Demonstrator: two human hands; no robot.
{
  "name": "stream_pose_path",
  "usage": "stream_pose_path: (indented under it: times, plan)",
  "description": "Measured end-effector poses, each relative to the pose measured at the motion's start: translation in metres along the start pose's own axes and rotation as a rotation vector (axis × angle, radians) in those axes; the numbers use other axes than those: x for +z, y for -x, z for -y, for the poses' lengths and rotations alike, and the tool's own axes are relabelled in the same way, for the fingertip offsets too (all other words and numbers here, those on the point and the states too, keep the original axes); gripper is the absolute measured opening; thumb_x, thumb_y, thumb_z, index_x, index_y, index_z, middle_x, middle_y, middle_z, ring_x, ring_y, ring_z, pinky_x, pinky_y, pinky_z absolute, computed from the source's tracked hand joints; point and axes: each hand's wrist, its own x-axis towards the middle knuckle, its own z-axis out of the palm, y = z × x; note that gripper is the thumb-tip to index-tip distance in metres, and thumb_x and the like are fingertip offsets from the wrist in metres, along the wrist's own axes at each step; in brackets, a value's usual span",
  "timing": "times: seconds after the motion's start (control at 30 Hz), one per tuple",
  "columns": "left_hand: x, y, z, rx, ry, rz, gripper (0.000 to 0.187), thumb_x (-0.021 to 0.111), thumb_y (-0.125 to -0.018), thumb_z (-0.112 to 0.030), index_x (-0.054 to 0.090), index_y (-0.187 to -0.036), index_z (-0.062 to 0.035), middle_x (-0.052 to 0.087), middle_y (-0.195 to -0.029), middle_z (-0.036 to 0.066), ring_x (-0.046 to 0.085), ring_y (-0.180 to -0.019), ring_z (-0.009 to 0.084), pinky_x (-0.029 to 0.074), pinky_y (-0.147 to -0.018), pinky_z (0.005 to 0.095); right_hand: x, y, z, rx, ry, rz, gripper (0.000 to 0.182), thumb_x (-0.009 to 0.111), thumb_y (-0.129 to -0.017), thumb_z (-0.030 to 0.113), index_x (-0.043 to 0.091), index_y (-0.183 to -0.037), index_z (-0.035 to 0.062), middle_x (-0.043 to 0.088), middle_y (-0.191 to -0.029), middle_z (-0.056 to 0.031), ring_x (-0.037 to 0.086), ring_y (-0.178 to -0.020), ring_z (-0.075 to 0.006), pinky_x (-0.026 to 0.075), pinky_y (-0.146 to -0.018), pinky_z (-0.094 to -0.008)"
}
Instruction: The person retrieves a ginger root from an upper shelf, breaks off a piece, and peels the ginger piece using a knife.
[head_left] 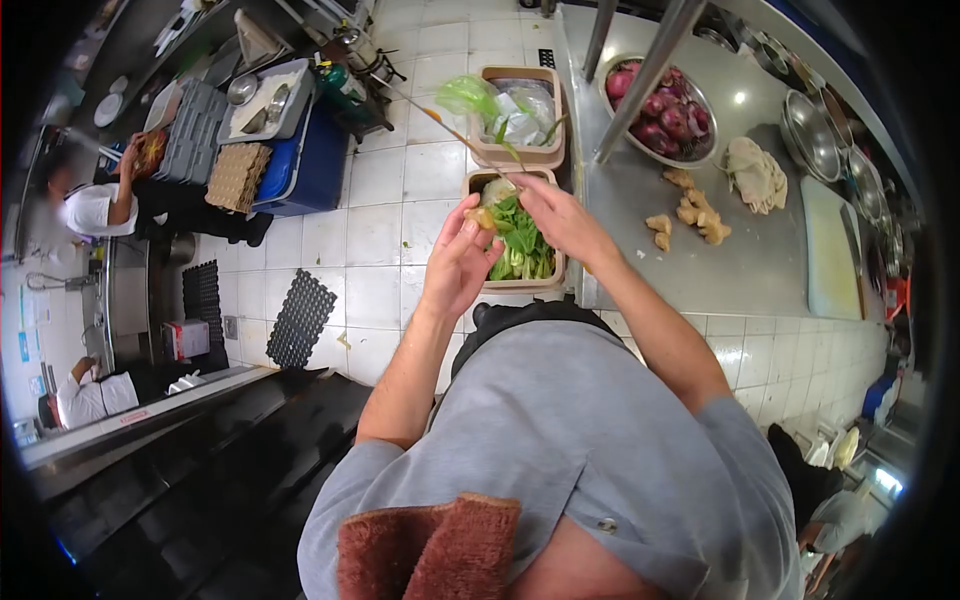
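Note:
My left hand (460,255) pinches a small yellow-brown piece of ginger (484,217) between thumb and fingers. My right hand (560,215) is closed around a knife (470,145), its long thin blade pointing up and to the left; the handle is hidden in the grip. Both hands hover over a beige bin (518,287) filled with leafy green scraps (520,240). More ginger (703,218) lies in knobbly pieces on the steel counter (650,280) to my right.
Behind the first bin stands a second beige bin (545,155) with plastic bags. On the counter are a bowl of red onions (665,120), a crumpled cloth (755,175) and a cutting board (833,250). At the left, a co-worker (100,208) stands near egg trays (238,177).

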Motion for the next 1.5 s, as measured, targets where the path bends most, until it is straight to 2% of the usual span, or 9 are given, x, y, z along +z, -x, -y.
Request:
stream_pose_path:
  times: [0.1, 0.17, 0.2, 0.37, 0.4, 0.53, 0.83, 1.2, 1.5]
  plan:
    - [-0.002, -0.006, -0.007, -0.018, 0.010, 0.012, 0.049, 0.056, -0.094, -0.012, 0.038, -0.139, -0.0157, 0.053, -0.123, 0.002, 0.051, -0.110, 0.0148, 0.044, -0.091, 0.0386, 0.009, 0.007, -0.002, -0.066, -0.013, 0.054, 0.054, 0.053, -0.095, 0.039, 0.047, -0.133, 0.0012, 0.061, -0.120, -0.0185, 0.058, -0.114, -0.0275, 0.043, -0.096, -0.0341]
    - [0.006, -0.009, -0.010, -0.012, -0.016, -0.034, 0.057, 0.056, -0.094, -0.011, 0.030, -0.144, -0.0182, 0.051, -0.125, 0.002, 0.051, -0.111, 0.0161, 0.043, -0.093, 0.0426, 0.014, 0.008, 0.000, -0.286, 0.052, 0.050, 0.056, 0.055, -0.093, 0.039, 0.046, -0.135, 0.0031, 0.061, -0.120, -0.0199, 0.059, -0.113, -0.0285, 0.044, -0.094, -0.0352]
    - [0.009, -0.010, -0.011, 0.015, -0.027, -0.042, 0.059, 0.057, -0.093, -0.010, 0.028, -0.145, -0.0176, 0.050, -0.127, 0.003, 0.051, -0.111, 0.0168, 0.043, -0.093, 0.0426, 0.019, 0.006, -0.007, -0.367, 0.090, 0.012, 0.059, 0.057, -0.091, 0.040, 0.044, -0.138, 0.0059, 0.065, -0.101, -0.0204, 0.065, -0.091, -0.0281, 0.048, -0.081, -0.0355]
    - [0.009, -0.012, -0.013, 0.085, -0.115, -0.037, 0.058, 0.057, -0.093, -0.011, 0.026, -0.142, -0.0125, 0.055, -0.124, 0.008, 0.057, -0.109, 0.0228, 0.046, -0.089, 0.0393, 0.016, 0.010, 0.005, -0.326, 0.123, 0.064, 0.060, 0.058, -0.090, 0.039, 0.044, -0.139, 0.0092, 0.055, -0.066, -0.0129, 0.051, -0.057, -0.0230, 0.043, -0.059, -0.0342]
    - [0.014, -0.010, -0.011, 0.072, -0.069, -0.130, 0.046, 0.062, -0.091, -0.011, 0.040, -0.131, -0.0119, 0.060, -0.110, 0.003, 0.059, -0.096, 0.0144, 0.046, -0.084, 0.0297, 0.015, 0.012, 0.008, -0.336, 0.109, 0.079, 0.060, 0.058, -0.090, 0.039, 0.044, -0.140, 0.0093, 0.056, -0.067, -0.0132, 0.052, -0.058, -0.0230, 0.043, -0.060, -0.0341]
    - [-0.002, -0.013, -0.005, 0.132, -0.042, -0.047, 0.025, 0.060, -0.091, -0.012, 0.055, -0.115, -0.0085, 0.061, -0.114, 0.003, 0.058, -0.105, 0.0143, 0.046, -0.089, 0.0313, 0.010, 0.015, 0.016, -0.341, 0.114, 0.115, 0.059, 0.058, -0.091, 0.039, 0.044, -0.140, 0.0113, 0.058, -0.069, -0.0138, 0.055, -0.061, -0.0233, 0.045, -0.062, -0.0349]
    - [0.017, -0.004, -0.002, 0.297, -0.153, -0.136, 0.024, 0.054, -0.094, -0.010, 0.054, -0.117, -0.0031, 0.060, -0.117, 0.005, 0.056, -0.112, 0.0173, 0.043, -0.099, 0.0346, 0.006, 0.025, 0.036, -0.275, 0.162, 0.161, 0.062, 0.056, -0.088, 0.037, 0.040, -0.142, 0.0107, 0.060, -0.072, -0.0163, 0.056, -0.062, -0.0279, 0.047, -0.064, -0.0370]
    - [0.021, -0.006, 0.005, 0.334, -0.119, -0.145, 0.019, 0.057, -0.092, -0.006, 0.054, -0.111, -0.0010, 0.061, -0.112, 0.008, 0.058, -0.104, 0.0164, 0.046, -0.094, 0.0323, 0.008, 0.032, 0.042, -0.252, 0.185, 0.115, 0.059, 0.057, -0.089, 0.035, 0.042, -0.141, 0.0112, 0.062, -0.077, -0.0169, 0.057, -0.061, -0.0294, 0.046, -0.063, -0.0374]
    - [0.017, -0.002, 0.010, 0.202, -0.227, -0.074, 0.020, 0.058, -0.094, -0.009, 0.053, -0.110, 0.0011, 0.062, -0.103, 0.007, 0.059, -0.099, 0.0154, 0.047, -0.091, 0.0340, 0.008, 0.011, 0.026, -0.241, 0.078, 0.097, 0.051, 0.052, -0.094, 0.041, 0.050, -0.131, 0.0063, 0.065, -0.104, -0.0204, 0.064, -0.094, -0.0325, 0.048, -0.085, -0.0378]
